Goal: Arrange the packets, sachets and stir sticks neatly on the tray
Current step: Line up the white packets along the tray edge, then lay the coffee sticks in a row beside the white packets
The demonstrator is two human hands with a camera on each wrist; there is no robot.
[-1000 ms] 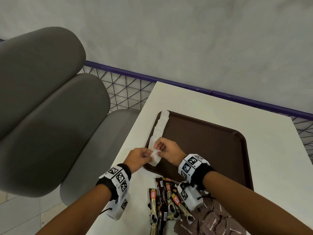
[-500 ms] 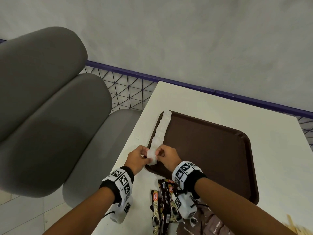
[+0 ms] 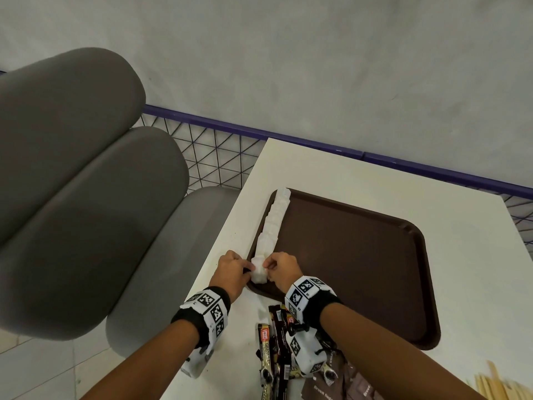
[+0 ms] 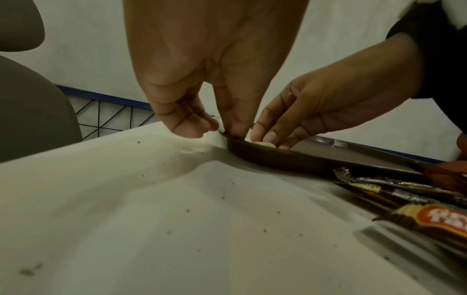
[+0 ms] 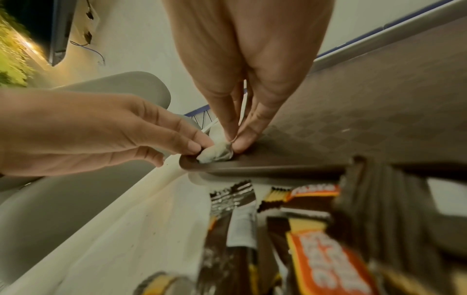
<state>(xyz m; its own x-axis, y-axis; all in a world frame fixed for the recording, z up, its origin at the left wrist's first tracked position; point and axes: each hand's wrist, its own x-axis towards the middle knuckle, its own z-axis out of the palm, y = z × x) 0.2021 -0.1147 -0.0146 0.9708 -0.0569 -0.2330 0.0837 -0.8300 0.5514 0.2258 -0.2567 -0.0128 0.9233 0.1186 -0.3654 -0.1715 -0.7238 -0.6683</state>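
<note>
At the near-left corner of the brown tray (image 3: 360, 255), both hands pinched one white sachet (image 3: 258, 275): left hand (image 3: 232, 269) and right hand (image 3: 281, 268), fingertips closed on its edges, seating it at the row's near end. Next would likely come releasing it squarely, then fetching the coffee packets (image 3: 274, 350) lying near on the table.
</note>
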